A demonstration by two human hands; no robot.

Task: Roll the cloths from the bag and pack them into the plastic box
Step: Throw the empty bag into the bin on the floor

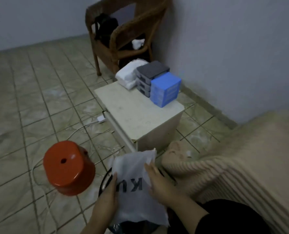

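Both hands on the white bag (137,188), low centre above the tiled floor (30,98): left hand (107,191) grips its left edge, right hand (157,179) lies on its right side, fingers fairly straight. Blue plastic box (165,89) sits on the small cream cabinet (137,114), beside grey drawers (148,76). Orange stool (68,168) left of the bag.

The stool (69,168) stands left of the cabinet (138,114), with the chair (121,34) behind the cabinet.

A home room, likely a bedroom, is showing here. A wicker chair (123,31) is standing at upper centre on a tiled floor (30,98). A ribbed-blanketed bed (241,166) is lying at lower right.
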